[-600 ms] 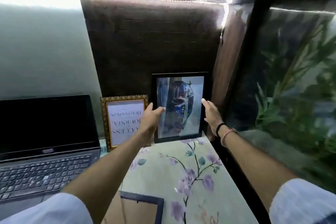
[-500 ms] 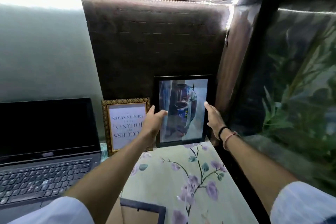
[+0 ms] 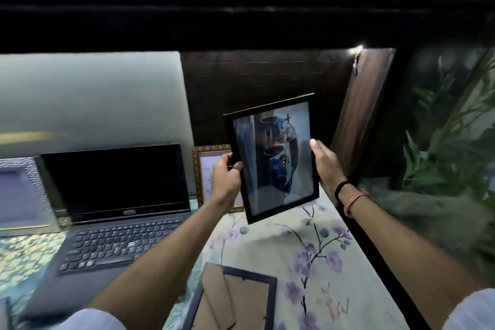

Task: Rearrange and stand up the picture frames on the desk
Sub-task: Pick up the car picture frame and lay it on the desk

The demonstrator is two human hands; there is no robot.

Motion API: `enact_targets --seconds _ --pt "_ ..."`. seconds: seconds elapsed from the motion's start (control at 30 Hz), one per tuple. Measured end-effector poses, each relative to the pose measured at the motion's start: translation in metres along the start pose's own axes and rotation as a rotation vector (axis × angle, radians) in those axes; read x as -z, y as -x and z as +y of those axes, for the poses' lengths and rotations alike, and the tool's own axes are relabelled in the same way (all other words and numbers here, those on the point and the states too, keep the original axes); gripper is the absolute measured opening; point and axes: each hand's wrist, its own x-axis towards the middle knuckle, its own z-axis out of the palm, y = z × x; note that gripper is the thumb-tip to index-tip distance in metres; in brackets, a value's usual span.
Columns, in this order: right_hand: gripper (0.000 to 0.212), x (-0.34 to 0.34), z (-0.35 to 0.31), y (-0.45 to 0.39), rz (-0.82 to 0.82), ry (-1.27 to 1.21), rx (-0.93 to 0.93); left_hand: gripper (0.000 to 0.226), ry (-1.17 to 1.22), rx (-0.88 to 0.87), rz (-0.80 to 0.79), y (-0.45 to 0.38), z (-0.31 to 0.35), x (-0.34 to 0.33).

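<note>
above the desk (image 3: 348,262) both hands, left hand (image 3: 226,178) and right hand (image 3: 325,163), apparently grip the black frame (image 3: 272,158).

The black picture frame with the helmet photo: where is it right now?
In the head view the black picture frame is centre-right, held tilted in the air by the left hand and right hand, in front of the gold frame, right of the laptop.

Black frame (image 3: 270,158) around blue and white picture. Gold patterned frame (image 3: 199,169) with white sheet. Silver textured frame (image 3: 24,190) around pale purple. Black laptop (image 3: 115,203). Cream cloth (image 3: 281,244) with purple flowers, green leaves, dark branches. Dark-rimmed frame (image 3: 270,300) with brown back.
</note>
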Motion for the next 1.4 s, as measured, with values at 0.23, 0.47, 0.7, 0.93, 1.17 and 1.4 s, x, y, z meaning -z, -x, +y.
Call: enact_targets --seconds 0.23,0.47,0.7,0.93,1.17,1.4 --pt "0.068 -0.068 -0.059 0.124 0.114 0.161 -0.006 0.009 0.13 0.179 0.205 0.074 0.017 0.146" --pt "0.032 -0.183 -0.067 0.301 0.003 -0.097 -0.32 0.02 0.422 0.401 0.417 0.173 0.009 0.305" --pt "0.022 -0.309 -0.101 0.392 -0.103 -0.311 -0.294 0.017 0.683 0.449 0.451 0.234 -0.003 0.429" --pt "0.026 -0.406 -0.101 0.401 -0.251 -0.297 -0.327 0.033 0.726 0.351 0.715 0.224 -0.018 0.595" --pt "0.018 -0.521 -0.052 0.371 -0.331 -0.135 -0.39 0.029 0.339 0.384 0.709 0.176 -0.074 0.717" --pt "0.047 -0.6 -0.028 0.361 -0.233 0.352 -0.307 0.023 0.04 0.439 0.64 0.134 -0.134 0.768"
